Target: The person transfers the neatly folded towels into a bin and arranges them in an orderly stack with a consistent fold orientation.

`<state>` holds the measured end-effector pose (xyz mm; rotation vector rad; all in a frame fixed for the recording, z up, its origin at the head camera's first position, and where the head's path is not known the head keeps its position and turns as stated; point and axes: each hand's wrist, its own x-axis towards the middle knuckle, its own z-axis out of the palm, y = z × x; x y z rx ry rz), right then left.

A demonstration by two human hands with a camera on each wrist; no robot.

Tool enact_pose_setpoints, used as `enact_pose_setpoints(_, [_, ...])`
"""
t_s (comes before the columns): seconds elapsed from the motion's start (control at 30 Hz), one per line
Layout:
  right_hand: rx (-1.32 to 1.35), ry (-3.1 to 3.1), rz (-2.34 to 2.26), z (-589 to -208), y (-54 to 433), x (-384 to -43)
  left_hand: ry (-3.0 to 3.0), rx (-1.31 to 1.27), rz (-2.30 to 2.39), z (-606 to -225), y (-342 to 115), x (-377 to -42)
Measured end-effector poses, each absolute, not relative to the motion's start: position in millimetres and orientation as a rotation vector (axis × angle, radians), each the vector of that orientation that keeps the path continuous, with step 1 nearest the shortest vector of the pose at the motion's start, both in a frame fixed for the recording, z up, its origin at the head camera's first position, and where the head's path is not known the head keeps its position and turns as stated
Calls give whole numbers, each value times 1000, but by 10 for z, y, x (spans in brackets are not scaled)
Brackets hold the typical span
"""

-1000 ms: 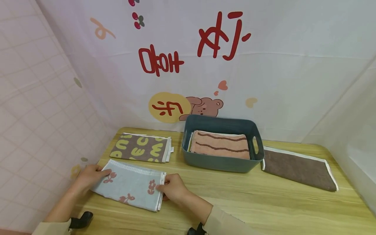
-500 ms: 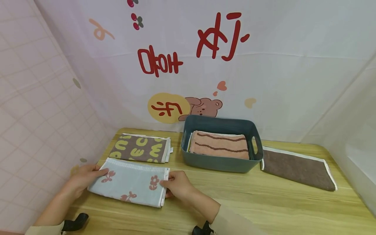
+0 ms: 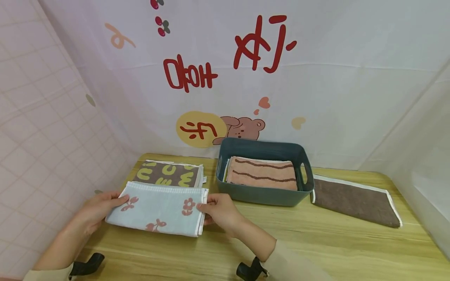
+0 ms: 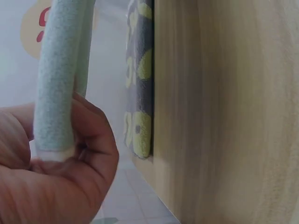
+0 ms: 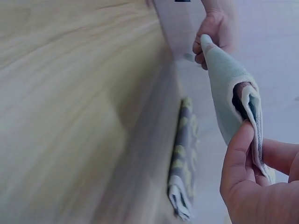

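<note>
A folded light-blue towel with pink flower prints is held by both hands, raised above the table in both wrist views. At its left end my left hand pinches the edge, thumb on top and fingers curled beneath. My right hand pinches the white-bordered right end, where the right wrist view shows the folded layers of the blue towel. Behind it a folded brown towel with yellow-green letters lies on the table, its near edge covered by the blue towel in the head view.
A dark teal basket with folded towels inside, a peach striped towel on top, stands at the back middle. To its right lies a folded plain brown towel. White printed cloth hangs behind the wooden table.
Both hands have lifted the blue towel and carried it away from the person and slightly right, so it now overlaps the lettered towel in the head view. The grips stay the same.
</note>
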<state>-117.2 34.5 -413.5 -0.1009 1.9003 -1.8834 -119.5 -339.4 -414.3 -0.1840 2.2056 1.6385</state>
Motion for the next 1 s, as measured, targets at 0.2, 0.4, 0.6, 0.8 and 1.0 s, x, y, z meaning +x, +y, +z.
enact_pose_setpoints(0.2, [-126,1882,-1911,-4001,413,-1189,2208,-198,1677,-4078,-3345,-1183])
enact_pose_setpoints(0.4, [-152,1905,-1897,-3908,476,-1224,2168,-225,1756,-4022,-3306,-1168])
enact_pose_setpoints(0.6, [-183,1947,-1876,-3845,558,-1288,2222,-244,1746,-3939,-3238,-1175])
enact_pose_setpoints(0.8, [-177,1960,-1884,-3712,690,-1346,2285,-187,1734,-3793,-3131,-1245])
enact_pose_setpoints(1.0, [-159,1958,-1899,-3609,795,-1387,2259,-149,1791,-3679,-3049,-1301])
